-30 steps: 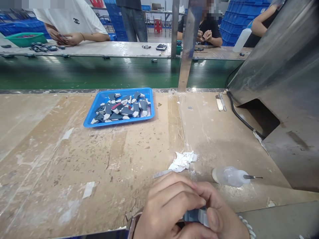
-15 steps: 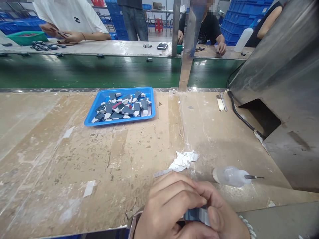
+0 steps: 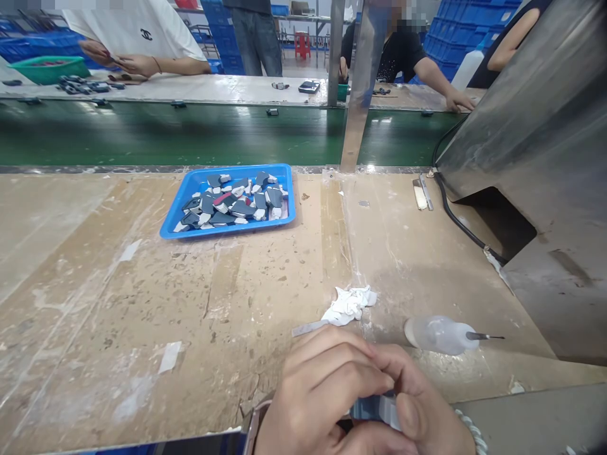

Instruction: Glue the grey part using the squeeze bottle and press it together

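Head view: left hand (image 3: 327,392) and right hand (image 3: 417,411), fingers closed together around a small grey-blue part (image 3: 377,407) at the surface (image 3: 95,303) near edge, close for fine handling; squeeze bottle (image 3: 439,335), crumpled rag (image 3: 351,304), blue tray (image 3: 190,189) beyond.

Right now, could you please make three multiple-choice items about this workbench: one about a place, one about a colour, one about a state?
1. Where does the squeeze bottle lie?
A. in the tray
B. on the bench, right of the white rag
C. on the conveyor

2. What colour is the tray of small parts?
A. blue
B. red
C. yellow

3. How are the left hand and right hand?
A. flat on the bench
B. apart
C. together, pinching a small grey part

Answers: B, it lies on its side beside the rag; A, its rim is blue; C, fingers close on it.
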The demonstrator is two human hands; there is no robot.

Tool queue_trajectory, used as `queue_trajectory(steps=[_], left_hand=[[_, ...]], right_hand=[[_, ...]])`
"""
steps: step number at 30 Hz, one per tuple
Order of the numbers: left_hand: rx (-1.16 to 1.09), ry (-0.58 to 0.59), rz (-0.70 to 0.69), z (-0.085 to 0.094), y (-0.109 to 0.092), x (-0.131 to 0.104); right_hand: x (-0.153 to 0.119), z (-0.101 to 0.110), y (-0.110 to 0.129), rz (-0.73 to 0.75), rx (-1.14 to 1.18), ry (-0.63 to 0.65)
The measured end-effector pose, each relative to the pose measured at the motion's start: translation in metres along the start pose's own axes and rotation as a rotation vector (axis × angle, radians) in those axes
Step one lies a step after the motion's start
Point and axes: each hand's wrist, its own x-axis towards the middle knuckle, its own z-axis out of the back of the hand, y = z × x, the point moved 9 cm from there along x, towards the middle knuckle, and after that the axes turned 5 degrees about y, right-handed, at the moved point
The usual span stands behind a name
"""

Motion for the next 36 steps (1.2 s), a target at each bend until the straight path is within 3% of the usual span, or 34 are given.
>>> queue_trajectory(steps=[24,36], left_hand=[[-0.008,-0.015,-0.016,0.0,-0.001,0.001],[0.01,0.002,-0.039,-0.001,-0.003,0.008]], right_hand=[[0.002,-0.001,-0.001,0.012,0.025,0.024],[0.008,0.0,0.009,-0.034,-0.273,-0.014]])
